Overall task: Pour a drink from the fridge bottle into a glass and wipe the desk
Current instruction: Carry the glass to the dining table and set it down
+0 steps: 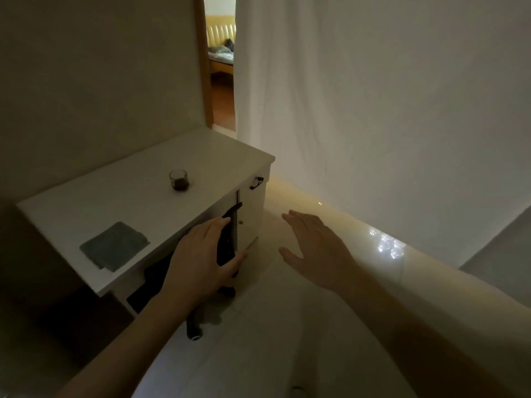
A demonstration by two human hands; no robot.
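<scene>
A small glass (179, 180) holding a little dark drink stands upright on the white desk (86, 208), toward its far half. A folded grey cloth (115, 245) lies flat near the desk's front left edge. My left hand (201, 254) is below the desk's front edge, fingers and thumb around the edge of a dark door panel (227, 245). My right hand (313, 248) hovers over the floor to the right, fingers spread and holding nothing. No bottle can be made out clearly; the space under the desk is dark.
A white cabinet door (253, 214) with a black handle (256, 182) fills the desk's right front. A dark cylinder (194, 328) pokes out low under my left forearm. A white curtain (373, 110) hangs to the right, with small lights (388, 245) at its foot. A doorway (221, 81) opens behind.
</scene>
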